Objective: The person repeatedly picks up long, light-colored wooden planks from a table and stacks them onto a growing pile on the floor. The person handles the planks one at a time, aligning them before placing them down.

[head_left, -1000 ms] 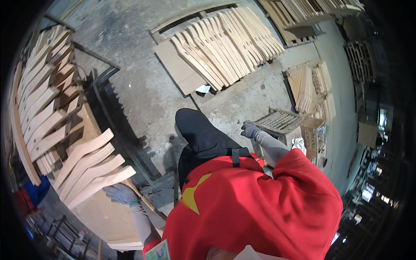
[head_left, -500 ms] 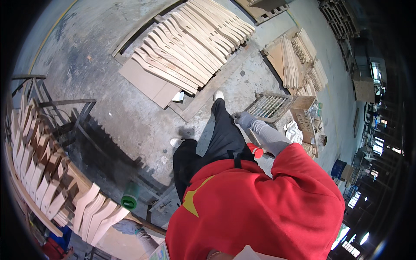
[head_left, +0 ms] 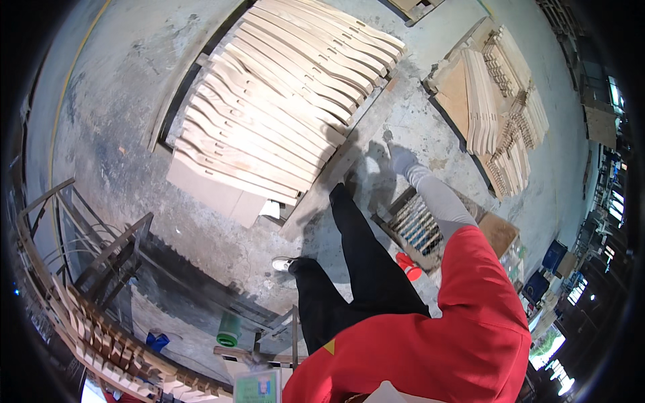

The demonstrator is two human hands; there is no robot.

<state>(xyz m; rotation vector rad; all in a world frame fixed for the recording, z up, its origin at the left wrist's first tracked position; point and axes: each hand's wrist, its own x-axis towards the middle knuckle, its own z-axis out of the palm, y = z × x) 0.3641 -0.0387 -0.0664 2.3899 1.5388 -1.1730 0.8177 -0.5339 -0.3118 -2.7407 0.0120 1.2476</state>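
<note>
My right hand (head_left: 403, 161), in a light grey glove, reaches forward over the floor beside a big stack of curved, slotted wooden pieces (head_left: 269, 101). Its finger shape is too unclear to read, and no wooden piece shows in it. My left hand (head_left: 255, 363), gloved too, is low in view, close to a wooden board edge (head_left: 232, 352). An identity card (head_left: 256, 387) hangs in front and hides part of that area, so its fingers are indistinct. More shaped wooden pieces (head_left: 121, 349) stand in a row along the rack at lower left.
A second pallet of wooden pieces (head_left: 480, 101) lies at far right. Near my right leg are a slatted crate (head_left: 420, 225), a red object (head_left: 408, 266) and a cardboard box (head_left: 497, 234). A metal frame (head_left: 101, 248) stands left, and a green cylinder (head_left: 229, 329) is by my left leg.
I have stepped forward toward the large stack. My right hand has moved forward and outward. My left hand has come away from the pale curved pieces on the rack, which now sits farther back.
</note>
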